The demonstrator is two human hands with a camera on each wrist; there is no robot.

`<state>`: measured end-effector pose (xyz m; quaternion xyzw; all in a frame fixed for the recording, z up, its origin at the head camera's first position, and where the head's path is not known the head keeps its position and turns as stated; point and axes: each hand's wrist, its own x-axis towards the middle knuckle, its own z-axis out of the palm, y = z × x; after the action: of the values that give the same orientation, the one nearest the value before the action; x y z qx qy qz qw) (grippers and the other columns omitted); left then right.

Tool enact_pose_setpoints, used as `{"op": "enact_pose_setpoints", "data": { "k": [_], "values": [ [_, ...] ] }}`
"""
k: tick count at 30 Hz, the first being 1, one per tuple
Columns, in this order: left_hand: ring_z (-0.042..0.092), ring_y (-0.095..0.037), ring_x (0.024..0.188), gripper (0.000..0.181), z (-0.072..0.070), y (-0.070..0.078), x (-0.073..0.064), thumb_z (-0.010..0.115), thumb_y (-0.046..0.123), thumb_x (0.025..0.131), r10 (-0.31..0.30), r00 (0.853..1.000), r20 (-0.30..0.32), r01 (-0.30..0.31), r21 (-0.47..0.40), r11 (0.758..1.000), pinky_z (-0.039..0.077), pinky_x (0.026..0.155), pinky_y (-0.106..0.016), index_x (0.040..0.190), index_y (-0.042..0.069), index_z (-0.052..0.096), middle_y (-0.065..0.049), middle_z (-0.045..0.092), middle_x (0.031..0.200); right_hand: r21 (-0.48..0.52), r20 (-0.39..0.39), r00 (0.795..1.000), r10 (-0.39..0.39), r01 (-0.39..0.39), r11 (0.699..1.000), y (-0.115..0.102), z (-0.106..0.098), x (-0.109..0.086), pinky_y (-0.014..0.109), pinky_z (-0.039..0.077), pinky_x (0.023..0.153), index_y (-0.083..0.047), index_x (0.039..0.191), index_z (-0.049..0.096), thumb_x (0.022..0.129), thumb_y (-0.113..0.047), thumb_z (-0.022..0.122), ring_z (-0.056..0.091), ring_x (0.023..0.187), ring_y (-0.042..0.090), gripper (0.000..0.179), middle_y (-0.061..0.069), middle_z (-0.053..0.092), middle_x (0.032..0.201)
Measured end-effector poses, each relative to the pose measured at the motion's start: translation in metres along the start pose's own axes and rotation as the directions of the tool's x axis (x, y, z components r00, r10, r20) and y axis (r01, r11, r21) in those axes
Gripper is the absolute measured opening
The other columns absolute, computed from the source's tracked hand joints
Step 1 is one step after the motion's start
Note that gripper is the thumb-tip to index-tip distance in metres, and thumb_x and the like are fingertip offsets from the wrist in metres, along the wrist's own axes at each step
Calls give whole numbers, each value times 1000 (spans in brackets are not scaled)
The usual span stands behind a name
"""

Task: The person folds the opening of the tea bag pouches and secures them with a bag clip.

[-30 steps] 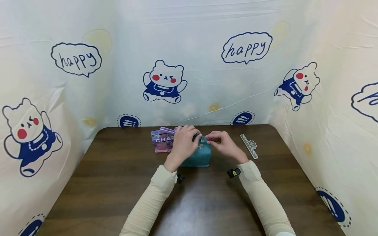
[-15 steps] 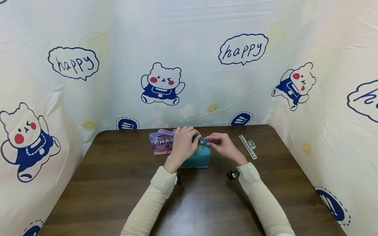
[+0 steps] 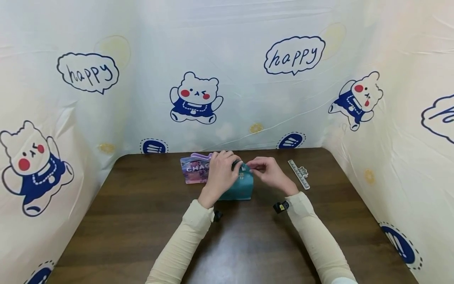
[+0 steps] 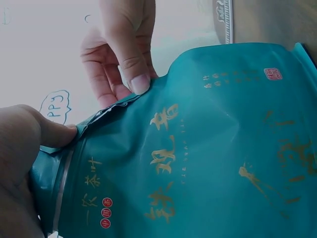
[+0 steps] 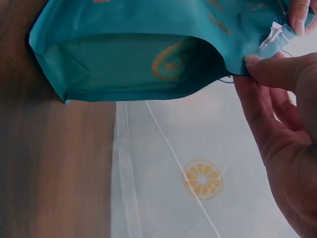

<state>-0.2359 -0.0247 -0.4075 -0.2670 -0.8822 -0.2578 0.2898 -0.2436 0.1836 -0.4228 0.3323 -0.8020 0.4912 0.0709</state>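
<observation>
A teal tea bag (image 3: 237,190) with gold lettering stands on the table. My left hand (image 3: 221,169) grips its top left part, thumb on the near face; in the left wrist view that thumb lies by a pale strip (image 4: 62,186) near the top edge. At the top right corner, my right hand (image 3: 269,172) pinches the edge between thumb and fingers. The right wrist view has the right thumb (image 5: 270,69) on the bag's corner, with the gusseted side (image 5: 124,69) of the bag facing the camera. The left hand hides part of the bag in the head view.
Behind the left hand is a purple-pink pouch (image 3: 193,173) with white letters and a lilac clip (image 3: 200,156) along its top. A white ruler-like clip (image 3: 299,174) lies to the right on the brown table (image 3: 142,221). Printed cloth (image 3: 244,102) surrounds the table's back and sides.
</observation>
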Motion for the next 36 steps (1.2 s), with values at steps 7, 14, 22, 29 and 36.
{"op": "enact_pose_setpoints", "data": {
  "k": [7,14,22,29,36],
  "values": [
    [62,-22,86,7,-1,-1,-1,77,18,92,-2,1000,4,2,-14,1000,45,82,-39,94,12,78,-2,73,91,-7,22,999,43,-43,999,-4,-5,0,40,59,85,9,111,72,89,14,67,73,97,37,23,23,73,105],
    [62,-22,88,8,-2,-3,-2,75,19,94,6,1000,17,-5,-24,1000,45,82,-39,95,11,78,-2,72,91,14,18,1000,14,-14,1000,7,1,1,45,59,85,4,110,75,92,7,69,73,94,31,19,18,74,104],
    [62,-23,88,10,-4,-5,-2,71,19,97,47,998,45,-46,-27,999,44,81,-39,97,11,76,-3,71,92,78,-58,996,-72,76,994,11,13,9,28,58,85,2,109,75,93,4,69,71,93,17,18,16,73,104],
    [63,-22,93,14,-11,-9,-4,66,24,100,78,995,59,-77,-13,997,45,84,-39,103,13,75,-2,72,98,35,-94,983,-158,162,986,-10,14,14,27,59,79,9,99,75,88,13,70,72,84,25,13,20,73,95],
    [63,-21,86,14,-9,-12,-6,68,21,99,113,993,-36,-114,-34,993,44,80,-38,97,12,79,-1,72,91,32,-116,974,-195,200,979,-8,16,16,26,59,77,9,97,76,87,13,71,72,82,31,12,20,73,93]
  ]
}}
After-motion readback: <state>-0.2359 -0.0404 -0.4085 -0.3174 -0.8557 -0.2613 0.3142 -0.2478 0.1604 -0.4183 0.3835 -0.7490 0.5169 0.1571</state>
